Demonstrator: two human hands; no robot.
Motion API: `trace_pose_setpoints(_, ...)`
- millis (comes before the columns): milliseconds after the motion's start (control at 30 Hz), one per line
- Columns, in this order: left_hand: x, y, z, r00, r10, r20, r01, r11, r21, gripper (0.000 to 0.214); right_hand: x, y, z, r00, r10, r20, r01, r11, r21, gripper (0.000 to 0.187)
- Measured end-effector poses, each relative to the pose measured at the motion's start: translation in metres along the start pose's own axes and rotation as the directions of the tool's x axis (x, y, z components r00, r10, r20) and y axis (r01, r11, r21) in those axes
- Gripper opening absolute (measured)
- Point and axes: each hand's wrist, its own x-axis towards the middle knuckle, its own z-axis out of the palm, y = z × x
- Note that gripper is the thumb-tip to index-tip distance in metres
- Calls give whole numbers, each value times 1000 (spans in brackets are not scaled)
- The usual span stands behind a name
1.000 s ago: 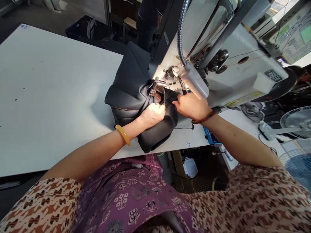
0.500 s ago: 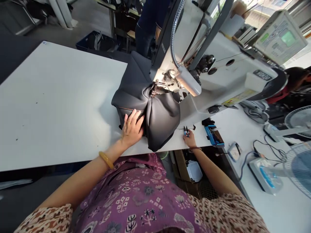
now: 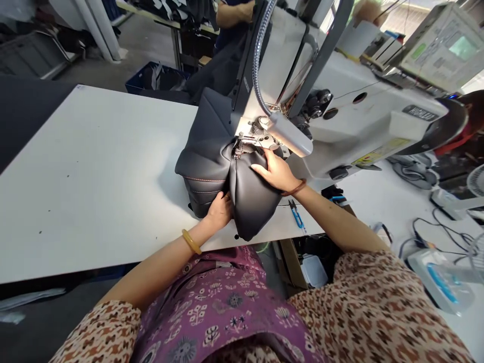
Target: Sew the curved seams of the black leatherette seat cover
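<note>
- Pressing down with an open, spread palm, the right grip (image 3: 278,171) rests on top of the black leather cover (image 3: 251,201) just beside the presser foot (image 3: 244,146), holding nothing else; that flat hand looks right for steadying the thick material without dragging it.
- Tucking in against the cover's near side, the left grip (image 3: 218,212) sits at the fold between the stitched panel and the bulging panel. Its fingers are partly hidden, so whether they pinch the leather or only push it cannot be told.
- Lying bunched on the bench (image 3: 75,176), the cover butts against the sewing machine (image 3: 340,116), with its orange stitching (image 3: 204,180) facing up.
- Keeping that fold smooth near the foot seems the key, since thick padding can pucker there.
- Sitting apart from the hands, the blue-handled snips (image 3: 297,217) lie on the bench, within easy reach.
</note>
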Motion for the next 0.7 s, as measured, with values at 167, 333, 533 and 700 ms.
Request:
trace_pose_setpoints(167,-47,-12,-75,988,121,-97,-118,992,35,25,28,25,28,978,178,-113,-170,982,80,35)
trace_pose_setpoints(333,-75,-45,-136,920,243,-308,-144,939,312,28,23,19,40,934,321,-157,-310,946,91,38)
trace_pose_setpoints(533,-51,-62,-119,955,241,-174,-193,948,253,39,-17,-1,3,988,-98,-120,88,992,-91,36)
trace_pose_setpoints(700,-51,-67,-118,940,316,-132,-304,947,104,36,-6,-28,-9,831,-539,136,540,841,33,57)
